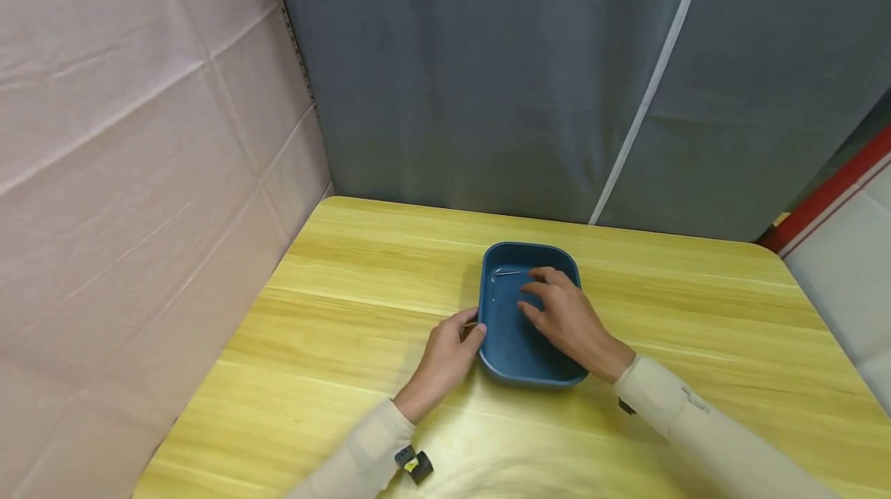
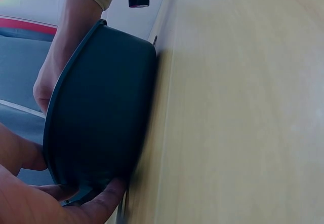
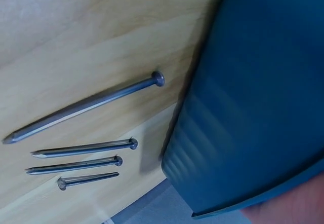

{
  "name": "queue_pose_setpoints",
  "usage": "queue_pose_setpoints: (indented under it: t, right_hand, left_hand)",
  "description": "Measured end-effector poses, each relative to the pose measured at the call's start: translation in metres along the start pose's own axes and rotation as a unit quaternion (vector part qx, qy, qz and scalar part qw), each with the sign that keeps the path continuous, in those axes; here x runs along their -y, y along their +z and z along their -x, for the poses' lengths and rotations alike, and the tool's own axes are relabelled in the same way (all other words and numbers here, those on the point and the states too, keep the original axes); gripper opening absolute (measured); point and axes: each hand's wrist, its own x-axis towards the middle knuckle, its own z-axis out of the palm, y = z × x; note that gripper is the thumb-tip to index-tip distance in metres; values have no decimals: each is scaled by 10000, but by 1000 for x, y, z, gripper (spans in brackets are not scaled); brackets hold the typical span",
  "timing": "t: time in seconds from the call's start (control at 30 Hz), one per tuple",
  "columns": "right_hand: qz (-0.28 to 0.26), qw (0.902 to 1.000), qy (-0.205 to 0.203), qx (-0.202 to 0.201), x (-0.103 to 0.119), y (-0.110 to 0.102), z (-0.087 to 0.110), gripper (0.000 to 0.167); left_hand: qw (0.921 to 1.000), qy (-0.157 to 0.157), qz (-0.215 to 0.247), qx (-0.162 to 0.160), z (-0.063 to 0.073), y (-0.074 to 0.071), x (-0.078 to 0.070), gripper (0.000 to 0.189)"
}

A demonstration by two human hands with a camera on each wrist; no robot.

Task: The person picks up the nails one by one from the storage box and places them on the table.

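Fingers (image 1: 537, 288) of the right hand (image 1: 567, 319) loosely spread, nothing seen held, just right of a slim nail (image 1: 508, 274) lying in the blue tub (image 1: 508, 346), its long axis running crosswise toward those fingers, while the left hand (image 1: 445, 352), farther off, grips the tub's left side.

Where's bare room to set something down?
Free: yellow wood-grain table between left hand and pink cloth wall; also right, toward red-edged white panel. Crowded: blue rectangular plastic box, right hand over it, silvery nails beside it.

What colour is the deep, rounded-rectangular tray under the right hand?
The tray is plain blue; it shows best in the head view.
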Motion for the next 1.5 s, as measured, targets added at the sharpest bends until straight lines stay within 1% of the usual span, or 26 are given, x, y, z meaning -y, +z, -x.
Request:
queue_pose_setpoints:
  t: [0.27, 0.4, 0.6, 0.87, 1.2, 1.37, 1.5]
  right_hand:
    - [48, 9996, 34, 287, 3, 3, -5, 34]
    - [156, 9991, -25, 386, 6, 5, -8, 34]
    - [275, 9987, -203, 371, 8, 8, -13, 30]
    - [315, 9980, -372, 397, 6, 7, -22, 26]
    - [382, 9979, -235, 478, -2, 5, -35, 27]
    - [439, 9973, -363, 456, -5, 8, -42, 26]
    - [592, 9960, -401, 528, -6, 11, -47, 25]
  left_hand:
    - [10000, -23, -15, 47, 1, -1, 0, 44]
    - [10000, -21, -36, 33, 1, -1, 0, 44]
    - [10000, -11, -29, 78, 1, -1, 1, 44]
    - [9999, 65, -61, 93, 1, -1, 2, 44]
    - [10000, 43, -74, 51, 1, -1, 0, 44]
    - [10000, 23, -87, 22, 1, 0, 1, 43]
    - [10000, 15, -82, 18, 2, 1, 1, 43]
